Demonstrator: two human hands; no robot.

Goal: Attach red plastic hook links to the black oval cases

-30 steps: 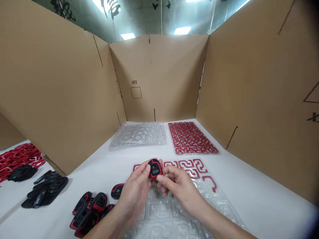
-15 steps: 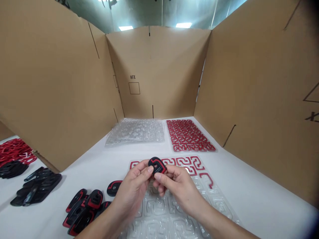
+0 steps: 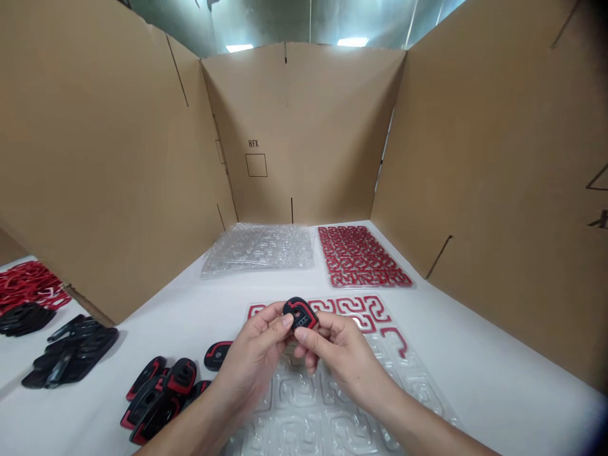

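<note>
A black rounded plastic part with a red inlaid strip (image 3: 302, 311) is held up between my two hands. My left hand (image 3: 260, 339) pinches its left side with thumb and fingers. The right side is gripped by my right hand (image 3: 332, 345), whose thumb lies on the lower edge. Beneath my hands lies a clear moulded tray (image 3: 342, 434) with red curved strips (image 3: 351, 305) in its far rows. Beside my left wrist lies another black part with a red strip (image 3: 217, 356). My fingers hide the held part's underside.
Left of my forearm is a pile of black-and-red parts (image 3: 159, 399). Farther left lie black parts (image 3: 71, 351) and a heap of red strips (image 3: 31, 285). At the back are clear trays (image 3: 261, 248) and a tray full of red strips (image 3: 358, 256). Cardboard walls (image 3: 304, 139) enclose the table.
The camera view has shifted slightly. Both hands keep hold of the black-and-red part in nearly the same pose, with only tiny finger movement.
</note>
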